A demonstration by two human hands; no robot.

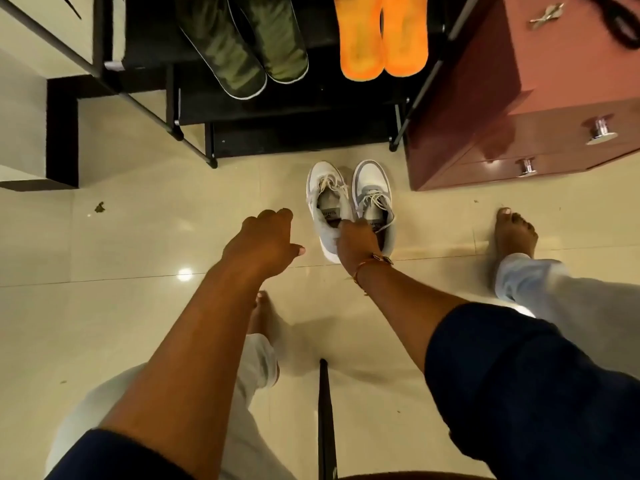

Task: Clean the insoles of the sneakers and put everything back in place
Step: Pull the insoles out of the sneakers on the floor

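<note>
Sneakers stand paired on the floor before a shoe rack.
Right hand hooks both heel collars, likely the firmest hold on light, soft shoes; left hand hovers loosely curled, empty.

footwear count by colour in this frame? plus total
Grey-white sneakers: 2
Green camo shoes: 2
Orange slippers: 2
Total: 6
</note>
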